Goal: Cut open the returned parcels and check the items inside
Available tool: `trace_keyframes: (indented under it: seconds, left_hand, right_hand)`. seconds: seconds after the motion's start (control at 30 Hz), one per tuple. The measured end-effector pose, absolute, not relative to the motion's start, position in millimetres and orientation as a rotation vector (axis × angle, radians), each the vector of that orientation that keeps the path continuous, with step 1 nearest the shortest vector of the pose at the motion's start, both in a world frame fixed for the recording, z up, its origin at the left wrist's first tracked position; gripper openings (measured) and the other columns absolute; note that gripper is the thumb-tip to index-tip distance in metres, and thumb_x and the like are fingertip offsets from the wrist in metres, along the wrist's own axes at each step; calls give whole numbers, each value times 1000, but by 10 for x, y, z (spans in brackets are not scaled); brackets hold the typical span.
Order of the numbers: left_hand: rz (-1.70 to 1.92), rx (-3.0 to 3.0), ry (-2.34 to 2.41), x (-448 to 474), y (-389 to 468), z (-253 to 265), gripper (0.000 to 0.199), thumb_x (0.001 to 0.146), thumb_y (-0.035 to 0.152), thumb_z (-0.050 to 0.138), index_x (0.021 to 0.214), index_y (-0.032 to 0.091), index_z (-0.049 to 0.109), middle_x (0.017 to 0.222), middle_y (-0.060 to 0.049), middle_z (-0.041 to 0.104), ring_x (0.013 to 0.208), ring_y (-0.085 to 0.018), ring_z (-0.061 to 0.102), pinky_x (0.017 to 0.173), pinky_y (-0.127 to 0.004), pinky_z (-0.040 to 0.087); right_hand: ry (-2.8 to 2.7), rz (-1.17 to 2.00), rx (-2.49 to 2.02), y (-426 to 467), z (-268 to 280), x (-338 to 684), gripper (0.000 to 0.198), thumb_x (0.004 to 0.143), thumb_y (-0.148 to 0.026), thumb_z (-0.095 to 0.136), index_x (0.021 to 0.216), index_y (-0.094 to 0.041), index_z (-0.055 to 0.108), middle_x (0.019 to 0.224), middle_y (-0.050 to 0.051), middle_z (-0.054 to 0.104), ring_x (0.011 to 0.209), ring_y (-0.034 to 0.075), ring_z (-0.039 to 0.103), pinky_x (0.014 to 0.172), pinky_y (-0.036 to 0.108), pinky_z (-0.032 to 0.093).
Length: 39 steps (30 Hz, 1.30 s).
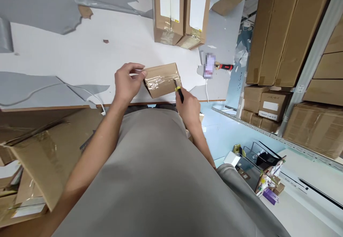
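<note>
Across the work area, a white table (125, 40) with a torn grey covering (48, 1) is supporting the work. Toward its far side, two labelled cartons (166, 31) are sitting side by side. Near the front edge, a small cardboard box (166, 82) is lying between the hands. The left hand (130, 81) is pinching the box's left corner, thumb and fingers nearly together. The right hand (189, 105) is gripping a yellow-and-black cutter (180, 93), fingers closed around the handle, tip at the box's right end. Clear packing tape (154, 82) is covering the upper face. No opening is showing there, so cutting is presumably at an early stage, with most of it remaining; tip contact cannot be determined.
</note>
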<state>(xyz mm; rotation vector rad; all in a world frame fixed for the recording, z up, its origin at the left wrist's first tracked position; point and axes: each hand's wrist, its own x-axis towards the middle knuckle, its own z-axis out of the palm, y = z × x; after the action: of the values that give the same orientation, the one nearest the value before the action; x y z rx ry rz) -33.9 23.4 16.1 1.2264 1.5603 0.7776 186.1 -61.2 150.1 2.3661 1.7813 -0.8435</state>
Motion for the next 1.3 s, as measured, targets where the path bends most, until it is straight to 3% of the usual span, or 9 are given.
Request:
trace_keyframes:
  seconds: [0.17,0.3,0.47,0.57,0.7,0.87,1.0,1.17,1.3]
  left_hand:
    - [805,1459,1605,-85,148,525,36,120,49,61,141,26,79,122,-5,81,136,-32,73,131,-59,52]
    - [761,1616,1391,286,84,551,42,117,53,59,148,32,78,161,-11,72,161,-40,60,140,-65,44]
    - [651,1733,1308,544,-24,364,43,116,67,58,135,36,80,169,-4,72,181,-38,39,153,-68,21]
    - [608,1769,1333,527,-52,278,52,117,75,52,136,34,80,171,-2,71,184,-36,35,154,-63,20]
    - [597,1820,1327,479,-61,202,54,121,70,45,142,32,77,177,-7,65,184,-34,36,154,-67,15]
    - [647,1772,1283,476,-71,151,52,121,69,48,152,37,74,178,-4,64,185,-31,32,156,-65,10]
    - [666,1710,1272,496,-66,143,52,120,71,51,148,34,76,179,-4,64,185,-33,32,155,-66,7]
    - [706,1661,1278,532,-40,127,53,118,73,56,145,33,76,176,-4,66,184,-33,33,156,-66,9]
    - [747,1668,1272,566,-50,79,49,118,72,58,141,33,77,173,-5,67,184,-33,35,156,-66,12]
  right_hand:
    - [1739,-823,2506,-502,1277,2367,48,130,-50,34,136,-26,75,113,11,84,111,35,81,98,41,59]
    - [1784,-915,2457,-490,1194,2443,49,130,-52,33,139,-28,74,117,11,84,113,33,81,101,41,61]
    - [1826,-957,2334,-414,1115,2362,46,129,-45,39,159,-26,70,135,14,82,123,34,80,109,43,63]
    - [1831,-942,2251,-312,1084,2324,50,128,-41,42,168,-24,66,141,17,77,126,35,81,110,45,64]
    - [1837,-920,2160,-193,1128,2288,54,129,-40,38,175,-24,61,144,17,75,130,35,80,111,46,65]
    - [1799,-884,2105,-134,1218,2202,50,129,-34,36,171,-22,61,142,17,76,126,34,81,109,46,66]
    - [1783,-844,2105,-93,1263,2077,45,128,-30,38,165,-21,62,141,17,78,122,33,83,105,46,67]
    - [1715,-767,2103,0,1326,1936,43,128,-26,37,159,-13,64,148,20,75,122,33,84,99,43,67]
    - [1689,-734,2105,-11,1321,1930,43,129,-28,38,164,-18,63,148,18,77,121,32,85,99,43,67]
